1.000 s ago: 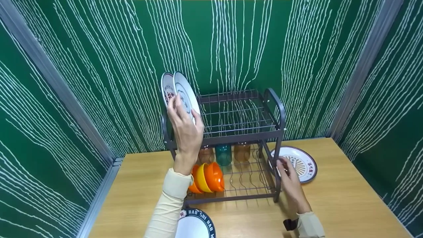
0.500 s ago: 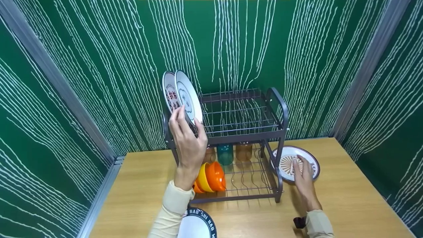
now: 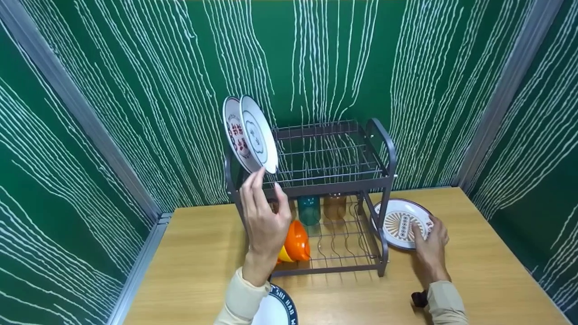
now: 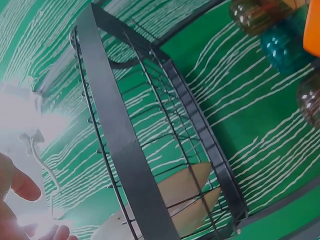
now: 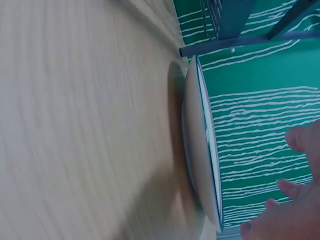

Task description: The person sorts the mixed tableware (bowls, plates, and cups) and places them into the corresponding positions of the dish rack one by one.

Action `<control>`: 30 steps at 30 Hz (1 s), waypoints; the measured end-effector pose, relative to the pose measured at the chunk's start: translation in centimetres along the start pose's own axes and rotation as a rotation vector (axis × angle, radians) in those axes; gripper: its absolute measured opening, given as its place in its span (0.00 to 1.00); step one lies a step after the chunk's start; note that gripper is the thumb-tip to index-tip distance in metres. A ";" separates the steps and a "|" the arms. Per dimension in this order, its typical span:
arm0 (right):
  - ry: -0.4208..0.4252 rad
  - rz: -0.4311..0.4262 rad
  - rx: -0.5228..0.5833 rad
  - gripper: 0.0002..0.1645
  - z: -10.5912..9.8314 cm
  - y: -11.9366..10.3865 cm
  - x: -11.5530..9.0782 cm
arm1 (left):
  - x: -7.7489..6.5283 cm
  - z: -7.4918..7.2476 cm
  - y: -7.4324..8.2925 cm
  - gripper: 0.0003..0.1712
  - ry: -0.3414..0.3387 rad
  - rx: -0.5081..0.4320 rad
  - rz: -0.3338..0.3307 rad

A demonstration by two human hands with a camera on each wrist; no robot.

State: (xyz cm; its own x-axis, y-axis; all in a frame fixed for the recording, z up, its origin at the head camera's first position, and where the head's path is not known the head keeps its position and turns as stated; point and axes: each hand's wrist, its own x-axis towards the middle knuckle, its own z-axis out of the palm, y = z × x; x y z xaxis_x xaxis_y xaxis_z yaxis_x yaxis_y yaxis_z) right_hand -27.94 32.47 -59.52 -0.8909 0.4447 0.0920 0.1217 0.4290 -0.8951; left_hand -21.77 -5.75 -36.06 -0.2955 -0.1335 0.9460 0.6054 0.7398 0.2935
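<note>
Two white plates stand on edge at the left end of the dark rack's (image 3: 329, 185) upper tier: a plate with red print (image 3: 231, 118) and, beside it, a plate with a grey-blue motif (image 3: 259, 135). My left hand (image 3: 267, 223) is just below and in front of them, fingers extended, holding nothing. A white plate with a sunburst centre (image 3: 397, 208) lies flat on the table right of the rack. Over its right rim is my right hand (image 3: 433, 248), thumb and fingers apart; in the right wrist view the fingers show spread above the plate (image 5: 202, 150).
On the lower tier are orange and yellow bowls (image 3: 295, 241), partly behind my left hand, plus a teal glass (image 3: 309, 211) and a brown glass (image 3: 335, 206). A black-rimmed plate (image 3: 283, 303) lies at the front table edge, partly behind my left sleeve.
My left hand has come down off the grey-motif plate, which stays upright in the rack. My right hand has moved right, from the rack's side to the sunburst plate's right rim.
</note>
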 end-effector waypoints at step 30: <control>-0.031 0.207 -0.015 0.41 -1.0 3.7 1.4 | -10.8 -1.2 1.8 0.28 -0.210 -0.050 -0.238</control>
State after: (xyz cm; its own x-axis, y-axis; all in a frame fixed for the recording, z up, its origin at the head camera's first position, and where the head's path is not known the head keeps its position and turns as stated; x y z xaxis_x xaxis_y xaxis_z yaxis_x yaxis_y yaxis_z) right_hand -28.28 35.51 -62.27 -0.8592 0.5004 -0.1064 0.3095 0.3429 -0.8869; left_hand -16.61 -3.78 -45.61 -0.5758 -0.1559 0.8026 0.5353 0.6701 0.5142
